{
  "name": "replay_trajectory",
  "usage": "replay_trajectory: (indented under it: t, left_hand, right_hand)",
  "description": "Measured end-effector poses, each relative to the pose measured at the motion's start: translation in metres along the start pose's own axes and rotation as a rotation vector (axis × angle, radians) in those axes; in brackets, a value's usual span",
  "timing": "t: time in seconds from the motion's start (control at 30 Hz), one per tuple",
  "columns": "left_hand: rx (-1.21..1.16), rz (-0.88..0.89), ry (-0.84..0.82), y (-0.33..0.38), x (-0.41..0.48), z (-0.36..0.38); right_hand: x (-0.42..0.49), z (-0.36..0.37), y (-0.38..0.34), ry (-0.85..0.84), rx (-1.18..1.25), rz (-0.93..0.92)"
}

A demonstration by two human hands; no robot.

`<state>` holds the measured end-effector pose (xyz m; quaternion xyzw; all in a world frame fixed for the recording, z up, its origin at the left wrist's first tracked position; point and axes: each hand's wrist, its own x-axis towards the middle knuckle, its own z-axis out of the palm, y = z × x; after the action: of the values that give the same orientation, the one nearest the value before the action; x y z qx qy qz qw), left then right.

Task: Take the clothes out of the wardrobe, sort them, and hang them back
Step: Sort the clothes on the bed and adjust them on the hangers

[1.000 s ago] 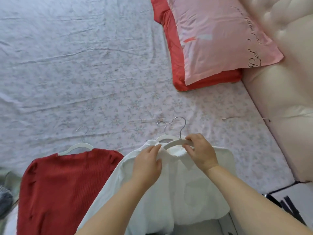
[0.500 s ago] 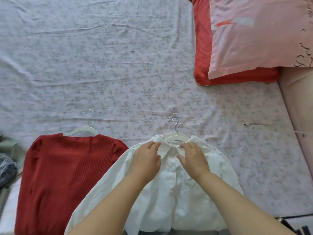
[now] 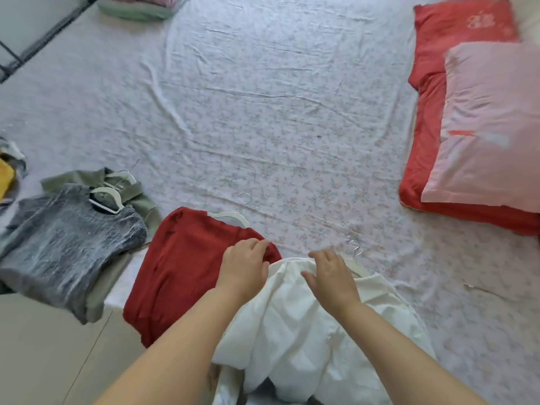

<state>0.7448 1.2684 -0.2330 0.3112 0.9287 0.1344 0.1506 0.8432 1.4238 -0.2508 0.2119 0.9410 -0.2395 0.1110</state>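
A white shirt (image 3: 315, 331) lies on the bed's near edge on white hangers whose metal hooks (image 3: 355, 247) poke out past its collar. My right hand (image 3: 331, 274) rests on the collar with fingers loosely spread. My left hand (image 3: 244, 267) lies over the shoulder of a red ribbed top (image 3: 181, 273), fingers relaxed, at the seam where the white shirt meets it. The red top sits on a white hanger (image 3: 230, 214). Left of it lie a grey knit sweater (image 3: 67, 244) and an olive shirt (image 3: 137, 200), each on a hanger.
The floral bedsheet (image 3: 263, 127) stretches ahead. A pink pillow (image 3: 491, 127) on a red pillow (image 3: 432, 112) lies at the right. Folded clothes (image 3: 140, 7) sit at the far left corner, a yellow item (image 3: 5, 179) at the left edge. Floor (image 3: 43, 361) shows at lower left.
Both hands have let go of the white shirt's collar and hanger; my left hand moved left onto the red top. The view swung left, bringing the grey and olive garments into sight.
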Motion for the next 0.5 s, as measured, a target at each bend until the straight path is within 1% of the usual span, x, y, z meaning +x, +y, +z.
replay_trajectory:
  t: [0.23,0.37,0.5]
  left_hand:
    - [0.062,-0.2,0.08,-0.106,-0.078,-0.056]
    - [0.077,-0.317,0.103,-0.178,-0.128,-0.081]
    - [0.065,-0.41,0.114,-0.267,-0.176,-0.107]
  right_hand:
    - [-0.005,0.017,-0.116,-0.079,-0.099,-0.195]
    - [-0.009,0.044,-0.198,-0.104,-0.179,-0.294]
    - [-0.014,0.083,-0.293,-0.125,-0.276,-0.38]
